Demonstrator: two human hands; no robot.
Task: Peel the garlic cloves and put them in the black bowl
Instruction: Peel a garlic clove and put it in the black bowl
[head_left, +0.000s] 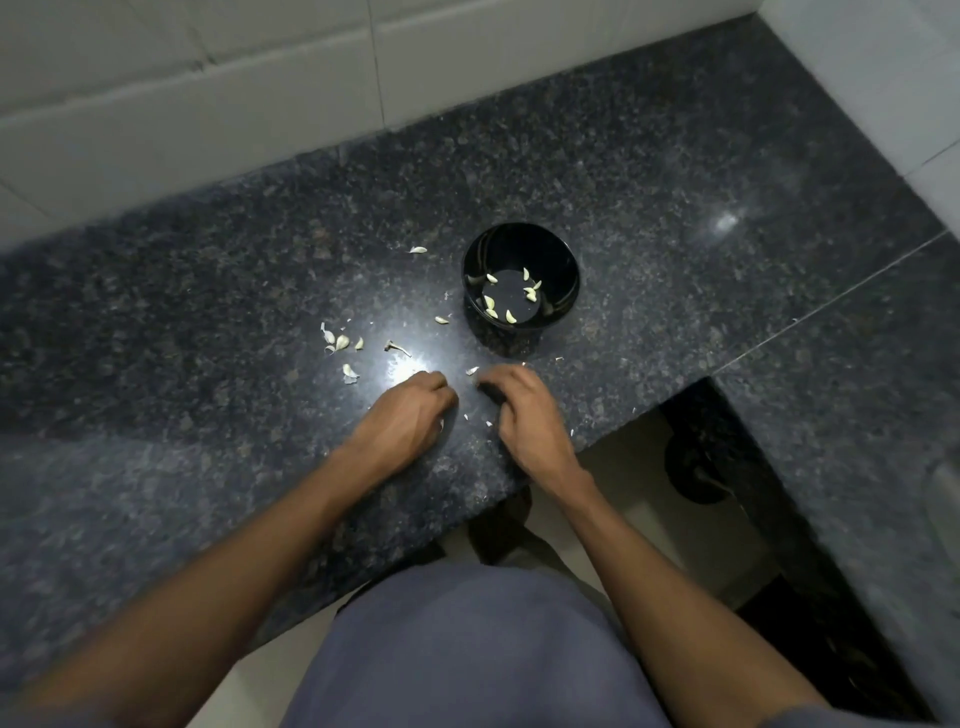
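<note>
i see my left hand and right hand at mid-frame, both curled knuckles-up on the granite counter, probably working a clove between them; whether either pinches anything i cannot tell. the black bowl sits just above them, close for short drops, with several peeled cloves inside. loose skins and cloves lie left of centre, blocking nothing.

table: dark speckled stone, L-shaped, bright light glare near middle | wall: white tiles behind and at right | floor: pale, below table edge | dark round object under table, unclear
</note>
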